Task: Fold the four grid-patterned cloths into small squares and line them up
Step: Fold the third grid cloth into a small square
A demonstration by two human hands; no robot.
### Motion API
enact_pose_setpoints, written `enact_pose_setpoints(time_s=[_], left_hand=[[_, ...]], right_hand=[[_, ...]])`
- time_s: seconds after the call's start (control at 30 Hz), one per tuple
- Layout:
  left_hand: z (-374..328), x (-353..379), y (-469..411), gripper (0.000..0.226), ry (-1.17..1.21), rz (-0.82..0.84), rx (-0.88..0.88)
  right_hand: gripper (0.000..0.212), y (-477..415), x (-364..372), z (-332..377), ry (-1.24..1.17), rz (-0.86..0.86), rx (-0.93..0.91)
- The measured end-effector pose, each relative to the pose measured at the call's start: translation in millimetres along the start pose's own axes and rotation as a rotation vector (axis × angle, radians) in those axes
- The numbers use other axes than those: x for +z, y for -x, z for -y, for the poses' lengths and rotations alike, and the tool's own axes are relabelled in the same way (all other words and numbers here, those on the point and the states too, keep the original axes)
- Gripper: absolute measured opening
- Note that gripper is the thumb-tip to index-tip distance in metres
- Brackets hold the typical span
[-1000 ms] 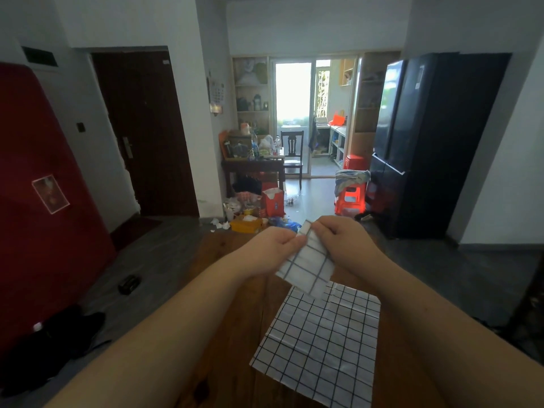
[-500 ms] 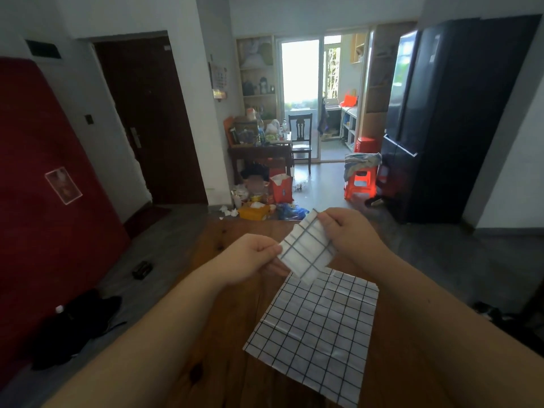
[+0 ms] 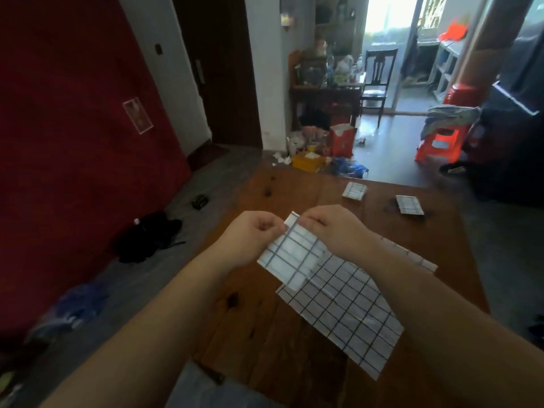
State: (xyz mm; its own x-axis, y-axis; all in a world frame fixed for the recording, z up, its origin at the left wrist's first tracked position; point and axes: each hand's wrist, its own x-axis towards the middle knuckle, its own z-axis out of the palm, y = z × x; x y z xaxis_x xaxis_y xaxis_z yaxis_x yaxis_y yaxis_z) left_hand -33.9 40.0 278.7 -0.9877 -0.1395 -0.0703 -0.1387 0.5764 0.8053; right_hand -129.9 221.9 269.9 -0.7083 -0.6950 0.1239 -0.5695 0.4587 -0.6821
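Note:
A partly folded white cloth with a dark grid (image 3: 294,256) hangs in the air over the wooden table (image 3: 265,334). My left hand (image 3: 253,235) and my right hand (image 3: 335,228) both pinch its top edge, close together. Under it an unfolded grid cloth (image 3: 344,313) lies flat on the table, its far right part hidden by my right forearm. Two cloths folded into small squares rest near the table's far edge: one folded cloth (image 3: 354,191) on the left, another folded cloth (image 3: 409,205) a little right of it.
A red wall panel (image 3: 73,142) stands to the left. Black items (image 3: 147,237) and blue plastic (image 3: 79,304) lie on the grey floor. Beyond the table are a cluttered desk (image 3: 326,86), a chair (image 3: 376,78), an orange stool (image 3: 441,142) and a black fridge (image 3: 515,113).
My view has tilted down and left, bringing the two folded squares at the far edge into sight. My left hand has come back up beside the right on the cloth's top edge.

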Motion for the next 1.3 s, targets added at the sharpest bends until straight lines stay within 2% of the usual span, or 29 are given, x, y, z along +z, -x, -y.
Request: enact_pose_setpoints(time_s=[0.13, 0.27, 0.33, 0.43, 0.57, 0.73, 0.87, 1.1, 1.3], left_hand=[[49, -29, 32, 0.019, 0.129, -0.277, -0.146], [102, -61, 72, 0.020, 0.450, -0.453, -0.329], [133, -81, 95, 0.021, 0.554, -0.530, -0.374], [177, -114, 135, 0.021, 0.680, -0.633, -0.409], [229, -166, 200, 0.022, 0.765, -0.738, -0.431], [295, -232, 287, 0.024, 0.837, -0.825, -0.434], [338, -261, 354, 0.017, 0.825, -0.873, -0.487], [393, -293, 415, 0.007, 0.841, -1.084, -0.590], [441, -331, 411, 0.016, 0.837, -1.121, -0.659]], right_hand=[[0.016, -23, 49, 24, -0.102, 0.049, 0.025], [0.022, -34, 112, 62, -0.617, 0.177, 0.220], [0.022, -39, 149, 89, -0.754, 0.267, 0.299], [0.012, -50, 207, 133, -0.708, 0.330, 0.305], [0.012, -65, 282, 204, -0.679, 0.373, 0.254], [0.008, -75, 378, 295, -0.602, 0.408, 0.143], [0.006, -78, 447, 350, -0.633, 0.442, 0.135], [0.004, -94, 535, 406, -0.577, 0.628, 0.084], [0.005, -136, 590, 423, -0.525, 0.677, 0.093]])
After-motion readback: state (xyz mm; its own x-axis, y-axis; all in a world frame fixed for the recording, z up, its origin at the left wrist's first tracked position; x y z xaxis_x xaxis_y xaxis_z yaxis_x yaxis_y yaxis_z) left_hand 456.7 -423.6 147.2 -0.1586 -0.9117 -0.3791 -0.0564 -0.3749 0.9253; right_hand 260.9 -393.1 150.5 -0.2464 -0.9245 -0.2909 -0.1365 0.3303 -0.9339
